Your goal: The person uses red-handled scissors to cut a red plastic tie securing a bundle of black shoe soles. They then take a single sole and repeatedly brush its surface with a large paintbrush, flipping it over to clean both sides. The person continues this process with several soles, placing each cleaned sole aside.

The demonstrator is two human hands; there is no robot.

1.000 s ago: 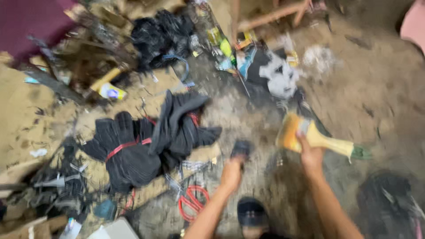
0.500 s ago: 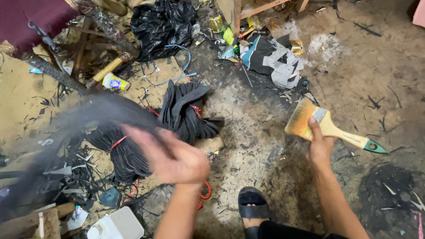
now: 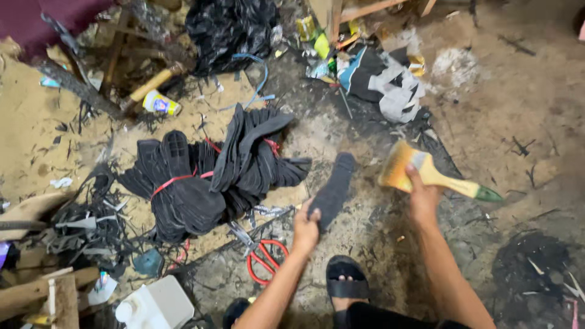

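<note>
Since the earlier frame a black sole (image 3: 332, 189) has been lifted in the closed left hand (image 3: 304, 228), just left of the brush (image 3: 426, 173) gripped by the right hand (image 3: 423, 198); sole is best kept flat for even strokes.

Both arms out fwd, left hand (image 3: 306, 226) & right hand (image 3: 423, 196) each closed in a grip.
</note>
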